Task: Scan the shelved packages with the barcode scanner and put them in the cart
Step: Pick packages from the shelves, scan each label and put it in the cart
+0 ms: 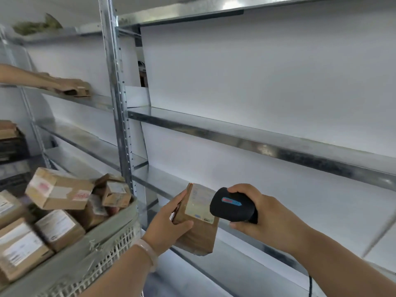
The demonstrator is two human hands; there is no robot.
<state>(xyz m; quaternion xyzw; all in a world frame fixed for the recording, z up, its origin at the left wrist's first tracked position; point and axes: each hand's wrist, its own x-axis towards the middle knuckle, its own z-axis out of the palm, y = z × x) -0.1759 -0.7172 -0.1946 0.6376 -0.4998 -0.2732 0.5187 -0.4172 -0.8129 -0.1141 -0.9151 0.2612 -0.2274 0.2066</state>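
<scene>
My left hand (169, 224) grips a brown cardboard package (198, 224) upright in front of the lower shelf, its white label turned to the right. My right hand (259, 215) holds a black barcode scanner (232, 207) with a blue and red mark, its head close to the label. At the lower left stands the cart (113, 234), a basket with a pale rim and white mesh wall, filled with several brown labelled packages (59, 189).
Metal shelves (257, 138) with white back panels fill the right and centre, split by a steel upright (116, 93). On the left shelf another person's arm (25, 79) reaches to a brown package (75, 88). Dark crates with cardboard (10, 140) stand far left.
</scene>
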